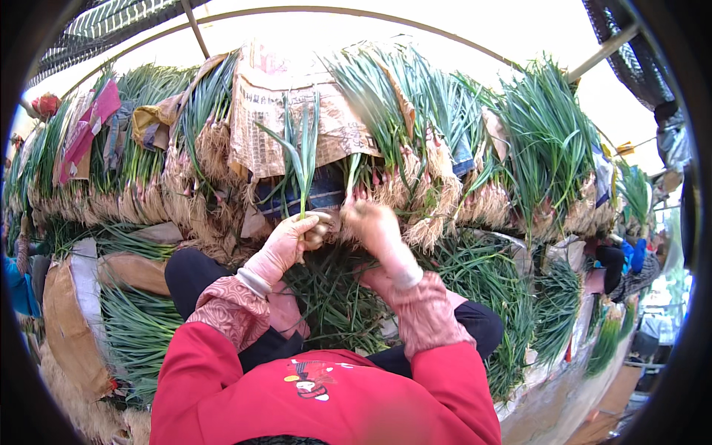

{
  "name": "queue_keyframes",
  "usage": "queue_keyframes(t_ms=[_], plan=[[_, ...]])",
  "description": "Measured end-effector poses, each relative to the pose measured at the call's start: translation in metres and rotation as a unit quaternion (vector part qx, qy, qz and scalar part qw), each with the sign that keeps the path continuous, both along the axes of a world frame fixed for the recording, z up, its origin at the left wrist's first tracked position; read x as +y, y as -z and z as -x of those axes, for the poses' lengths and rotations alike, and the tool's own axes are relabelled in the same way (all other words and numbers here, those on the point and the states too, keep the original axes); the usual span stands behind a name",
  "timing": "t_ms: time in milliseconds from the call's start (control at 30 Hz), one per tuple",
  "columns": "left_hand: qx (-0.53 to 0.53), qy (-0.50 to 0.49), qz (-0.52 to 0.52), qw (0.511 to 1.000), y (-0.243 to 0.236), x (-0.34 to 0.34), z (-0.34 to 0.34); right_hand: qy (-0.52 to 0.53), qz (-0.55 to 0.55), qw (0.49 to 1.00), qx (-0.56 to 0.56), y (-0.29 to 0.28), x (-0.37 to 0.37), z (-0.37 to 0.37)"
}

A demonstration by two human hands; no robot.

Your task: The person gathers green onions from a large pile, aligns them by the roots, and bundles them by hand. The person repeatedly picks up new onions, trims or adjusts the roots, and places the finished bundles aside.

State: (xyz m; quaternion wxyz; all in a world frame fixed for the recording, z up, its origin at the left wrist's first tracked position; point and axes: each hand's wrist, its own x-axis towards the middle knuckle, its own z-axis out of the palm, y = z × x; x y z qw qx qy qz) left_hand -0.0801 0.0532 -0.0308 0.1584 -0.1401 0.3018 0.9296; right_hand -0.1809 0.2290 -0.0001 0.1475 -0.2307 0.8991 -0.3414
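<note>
My left hand point(294, 241), with a pale band at the wrist, is closed around the lower stem of a green garlic plant point(304, 159). Its long flat leaves point up and away from me. Just to the right, my right hand point(374, 224) pinches the base of another green garlic stalk point(354, 172); its fingertips are partly hidden. Both hands are in front of a printed paper sack point(263, 126) draped over the raised pile, with dark blue cloth point(322, 191) below it. Loose green leaves point(334, 300) lie beneath my hands, between my legs.
Rooted bundles point(415, 163) line the raised row ahead, with a tall bundle point(549, 141) at right. More greens lie by my left point(137, 322) and right point(475, 304) knees. A brown sack point(74, 326) is at left. Other people sit at both edges.
</note>
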Motion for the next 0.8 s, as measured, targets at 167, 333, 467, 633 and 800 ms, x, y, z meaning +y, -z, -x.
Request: queue_keyframes(t_ms=[167, 333, 467, 633, 800], plan=[[-0.097, 0.033, 0.073, 0.992, 0.007, 0.017, -0.017, -0.143, 0.028, 0.968, -0.204, -0.011, 0.025, -0.068], [-0.101, 0.006, -0.01, 0.995, -0.008, 0.036, -0.045, 0.131, 0.341, 0.823, -0.435, 0.026, 0.006, -0.061], [-0.138, -0.077, 0.109, 0.981, -0.016, 0.046, -0.053, 0.206, 0.467, 0.714, -0.48, 0.037, -0.004, -0.06], [-0.156, -0.092, 0.211, 0.96, -0.011, 0.041, -0.064, 0.292, 0.648, 0.643, -0.285, 0.021, 0.019, -0.056], [-0.077, -0.029, 0.144, 0.986, -0.009, 0.058, -0.086, 0.08, 0.26, 0.854, -0.444, 0.02, 0.021, -0.056]])
